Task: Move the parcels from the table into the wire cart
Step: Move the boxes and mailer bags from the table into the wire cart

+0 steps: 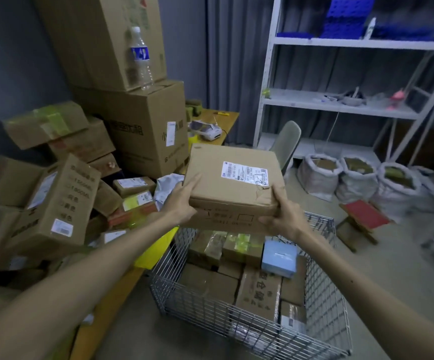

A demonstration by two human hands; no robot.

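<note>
A flat brown cardboard parcel (232, 178) with a white shipping label hangs in the air above the far end of the wire cart (322, 302). My left hand (182, 198) grips its left edge and my right hand (283, 214) grips its near right corner. The cart holds several brown boxes and a light blue packet (279, 257). On the wooden table (112, 307) to the left lie several more parcels, among them a long brown box (54, 206) and small labelled ones (132, 184).
Large cartons (143, 126) are stacked at the back of the table, with a water bottle (140, 58) on top. White metal shelves (340, 105), several filled sacks (353, 178), a grey chair (286, 144) and a small red stool (364, 216) stand to the right.
</note>
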